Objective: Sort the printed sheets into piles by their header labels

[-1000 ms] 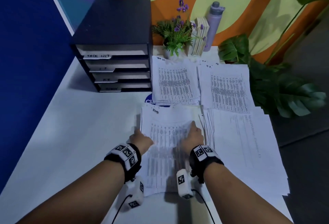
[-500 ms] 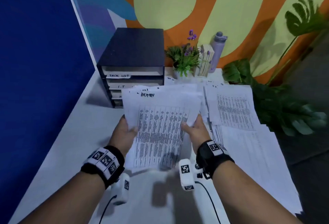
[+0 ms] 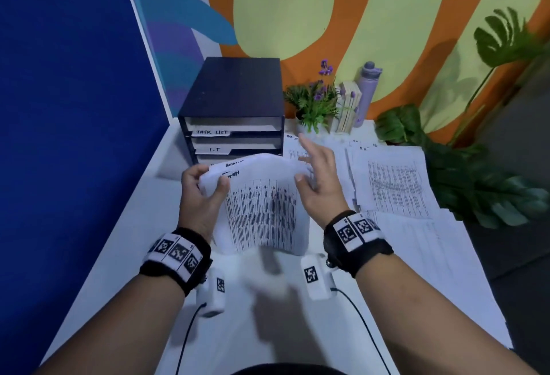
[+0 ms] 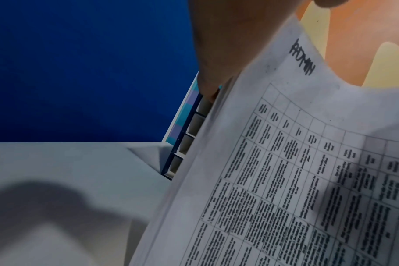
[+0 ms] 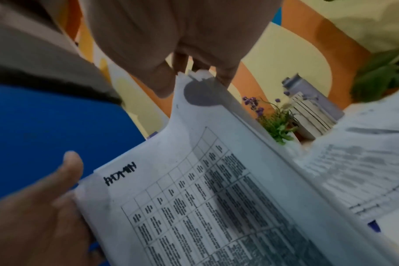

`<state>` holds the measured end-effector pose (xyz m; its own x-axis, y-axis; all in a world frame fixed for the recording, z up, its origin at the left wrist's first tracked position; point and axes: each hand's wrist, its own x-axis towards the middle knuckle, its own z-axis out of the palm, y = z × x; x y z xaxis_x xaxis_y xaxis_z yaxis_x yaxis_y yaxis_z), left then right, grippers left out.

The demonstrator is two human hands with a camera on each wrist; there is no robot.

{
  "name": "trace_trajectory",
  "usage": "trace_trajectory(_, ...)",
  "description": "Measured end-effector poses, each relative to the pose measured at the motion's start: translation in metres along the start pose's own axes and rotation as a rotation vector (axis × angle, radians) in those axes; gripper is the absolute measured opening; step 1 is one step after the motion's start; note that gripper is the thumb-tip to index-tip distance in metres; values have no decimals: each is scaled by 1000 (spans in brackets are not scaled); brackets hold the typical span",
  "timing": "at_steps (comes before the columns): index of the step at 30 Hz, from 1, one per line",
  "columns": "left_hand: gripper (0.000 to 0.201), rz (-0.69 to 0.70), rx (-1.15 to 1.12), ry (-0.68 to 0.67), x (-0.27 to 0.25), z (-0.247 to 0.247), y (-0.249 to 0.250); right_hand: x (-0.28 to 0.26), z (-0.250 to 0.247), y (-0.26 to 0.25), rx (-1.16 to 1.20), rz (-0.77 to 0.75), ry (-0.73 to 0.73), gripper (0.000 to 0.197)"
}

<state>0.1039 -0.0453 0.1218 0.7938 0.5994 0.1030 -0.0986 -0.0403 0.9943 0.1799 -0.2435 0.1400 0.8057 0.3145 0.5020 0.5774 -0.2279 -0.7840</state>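
ADMIN sheets (image 3: 262,210) are held up over the table (image 3: 119,240), just near of the tray rack (image 3: 235,91). Left hand (image 3: 202,196) grips the top-left corner, fingers curled. Right hand (image 3: 321,184) loosely pinches the top-right edge, other fingers splayed. Looks like squaring the sheaf. Next: set it down apart from the right-side piles (image 3: 393,184).

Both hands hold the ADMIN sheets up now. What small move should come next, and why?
Probably tap the ADMIN sheets on the table to square them: left hand and right hand hold them lifted, and their top edges sit uneven and curled.
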Motion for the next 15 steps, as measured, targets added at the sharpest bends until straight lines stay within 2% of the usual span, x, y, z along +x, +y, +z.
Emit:
trace_trajectory(4,22,-29,-62,71,7,4,2,6,9,13,-257,-73,-97,46)
trace_trajectory(6,20,-19,-33,127,10,5,3,5,12,16,-303,-76,-90,41)
trace_trajectory(9,13,-57,-32,192,17,8,6,0,9,8,-56,42,-63,45)
trace_trajectory(11,4,-85,-63,204,22,8,5,-3,10,4,195,219,17,68)
trace_trajectory(13,9,-59,-82,194,23,6,3,-4,12,3,421,421,97,84)
trace_trajectory(15,23,-10,-54,147,20,5,1,-4,15,2,482,540,87,80)
